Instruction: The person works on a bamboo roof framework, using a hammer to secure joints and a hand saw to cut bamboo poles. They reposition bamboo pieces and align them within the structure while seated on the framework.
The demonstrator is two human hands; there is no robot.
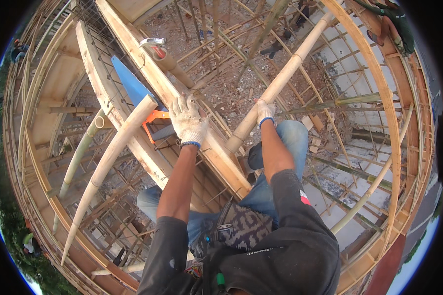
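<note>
My left hand, in a cream knit work glove, lies over the top of a long wooden beam with its fingers stretched out. My right hand, gloved as well, is closed round a thick bamboo pole that slants up to the right. Just left of my left hand, a handsaw with a blue blade and an orange-and-grey handle rests between this beam and a second wooden beam. A claw hammer with some red on it is at the beam's far part; most of its handle is hidden.
Cut bamboo poles cross at my left. A curved wooden rim rings the frame, with bamboo scaffolding and rubble-strewn ground far below. Steel bars run between the two beams. Another person is at the upper right rim.
</note>
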